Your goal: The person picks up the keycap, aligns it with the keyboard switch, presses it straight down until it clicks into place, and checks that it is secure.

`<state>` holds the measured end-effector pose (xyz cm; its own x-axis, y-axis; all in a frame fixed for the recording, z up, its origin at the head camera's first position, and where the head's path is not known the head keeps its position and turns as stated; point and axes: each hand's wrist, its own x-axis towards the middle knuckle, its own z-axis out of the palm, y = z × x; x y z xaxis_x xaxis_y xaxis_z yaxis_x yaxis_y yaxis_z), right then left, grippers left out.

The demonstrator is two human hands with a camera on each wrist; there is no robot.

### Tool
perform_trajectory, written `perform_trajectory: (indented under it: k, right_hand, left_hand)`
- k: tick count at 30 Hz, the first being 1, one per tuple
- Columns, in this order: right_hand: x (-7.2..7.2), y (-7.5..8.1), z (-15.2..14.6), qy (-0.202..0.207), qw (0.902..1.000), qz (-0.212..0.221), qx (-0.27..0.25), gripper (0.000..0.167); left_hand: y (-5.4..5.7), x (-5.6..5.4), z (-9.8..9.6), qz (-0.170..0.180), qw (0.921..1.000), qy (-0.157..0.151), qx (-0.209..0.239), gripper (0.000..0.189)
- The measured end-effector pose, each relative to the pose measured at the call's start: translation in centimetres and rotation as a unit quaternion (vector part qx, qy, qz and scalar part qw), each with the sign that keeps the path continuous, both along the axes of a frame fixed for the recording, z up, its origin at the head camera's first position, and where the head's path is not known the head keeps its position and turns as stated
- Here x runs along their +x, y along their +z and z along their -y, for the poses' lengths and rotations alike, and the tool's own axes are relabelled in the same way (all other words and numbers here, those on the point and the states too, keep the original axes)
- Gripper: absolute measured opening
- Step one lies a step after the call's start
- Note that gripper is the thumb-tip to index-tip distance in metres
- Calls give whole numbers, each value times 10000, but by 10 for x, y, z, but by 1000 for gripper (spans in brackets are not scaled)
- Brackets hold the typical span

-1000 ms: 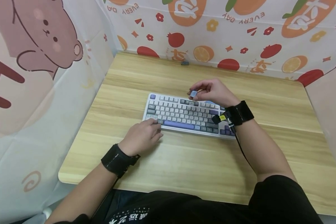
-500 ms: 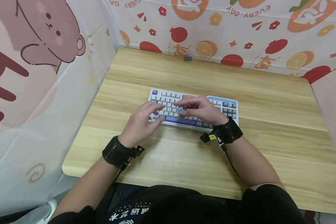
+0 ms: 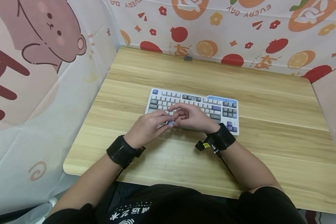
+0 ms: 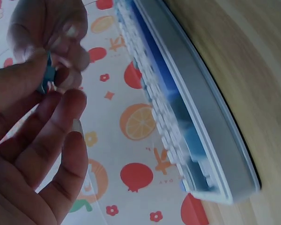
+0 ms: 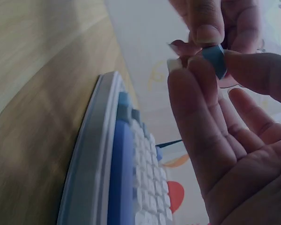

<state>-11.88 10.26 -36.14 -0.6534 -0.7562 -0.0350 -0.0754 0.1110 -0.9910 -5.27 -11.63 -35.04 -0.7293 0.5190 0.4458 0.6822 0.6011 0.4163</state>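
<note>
Keycap: small blue keycap (image 5: 215,60), pinched between the fingertips of both hands, held just above the front edge of the keyboard (image 3: 229,107), near its left half.
Right hand: right hand (image 3: 194,118) pinches the cap; in the right wrist view thumb and forefinger press on opposite faces.
Left hand: left hand (image 3: 147,127) meets it fingertip to fingertip; the left wrist view shows the blue piece (image 4: 47,70) wedged between its thumb and a finger. Hands together, both clamped on the one cap.
Handling, judged: very light, rigid moulded plastic, smooth-sided, so likely to slip or flick away from a loose pinch. Best held by two opposite side walls, not by the sloped top. Hollow underside probably carries a small stem socket that dislikes sideways force.
Keyboard: pale grey case with rounded corners, rows of white, grey and purple caps, long purple space bar, blue strip at the upper right.
Table: wooden table (image 3: 268,149), light grain, matt, flat.
Surround: glossy printed sheeting with fruit and a bear.
Wrists: black straps on both.
</note>
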Motion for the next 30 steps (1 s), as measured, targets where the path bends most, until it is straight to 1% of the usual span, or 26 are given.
perform_trajectory:
  k: [2, 4, 7, 9, 11, 13, 16, 17, 20, 22, 25, 30]
  right_hand:
    - [0, -3, -2, -66, 9997, -202, 84, 43]
    - [-1, -6, -6, -172, 9992, -343, 111, 41]
    - [-2, -7, -12, -336, 9987, -346, 185, 38]
    - [-2, -7, -16, -412, 9979, -374, 342, 35]
    - [-1, -5, -18, -465, 9967, -425, 519, 33]
    - [0, -3, -19, -470, 9955, -519, 637, 30]
    - [4, 4, -18, -410, 9948, -657, 656, 27]
    - [6, 7, -17, -375, 9946, -711, 656, 26]
    - [7, 5, -17, -313, 9938, -833, 663, 25]
    - [6, 1, -17, -296, 9931, -903, 689, 24]
    - [3, -10, -19, -290, 9928, -946, 670, 24]
    - [4, -14, -20, -264, 9941, -858, 614, 24]
  left_hand:
    - [-1, -3, 6, -14, 9999, -24, -99, 26]
    - [-2, -7, 15, 48, 9998, 89, -143, 23]
    - [-5, -13, 32, 320, 9982, 481, -156, 22]
    - [-7, -17, 43, 538, 9954, 767, -211, 21]
    - [-11, -21, 51, 744, 9918, 989, -303, 20]
    - [-15, -25, 56, 903, 9882, 1154, -450, 19]
    - [-20, -30, 60, 1094, 9832, 1321, -628, 20]
    - [-22, -31, 60, 1138, 9818, 1361, -678, 20]
    - [-26, -34, 61, 1227, 9793, 1409, -783, 20]
    - [-29, -36, 61, 1269, 9781, 1402, -868, 19]
    - [-32, -38, 61, 1344, 9760, 1373, -1021, 19]
    - [-33, -40, 61, 1416, 9735, 1287, -1251, 18]
